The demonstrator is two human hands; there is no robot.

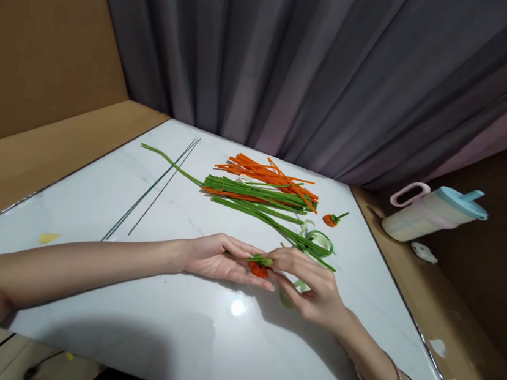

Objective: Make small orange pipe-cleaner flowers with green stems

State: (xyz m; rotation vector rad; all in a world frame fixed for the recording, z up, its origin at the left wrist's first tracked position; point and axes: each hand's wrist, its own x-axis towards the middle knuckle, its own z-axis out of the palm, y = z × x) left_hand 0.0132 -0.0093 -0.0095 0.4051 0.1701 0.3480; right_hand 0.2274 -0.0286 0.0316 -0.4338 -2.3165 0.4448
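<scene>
We pinch a small orange-and-green pipe-cleaner flower (259,266) between our left hand (215,258) and right hand (310,286), low over the white table (172,328). Both hands grip it only at the fingertips — a hard twist could, we judge, snap the green wrap loose or crush the petals.

A white glossy desk (95,195) carries a bundle of green pipe cleaners (253,193) with orange pipe cleaners (269,173) lying across and behind it, and two thin dark wires (151,193) lie apart to the left of the bundle. A small finished orange flower (333,219) sits just right of the bundle, and a yellow scrap (48,238) lies near the desk's left edge. Behind hangs a grey curtain (319,68), and off the desk to the right a pale jug (430,213) with a blue lid and pink handle lies on a brown ledge (457,338).
</scene>
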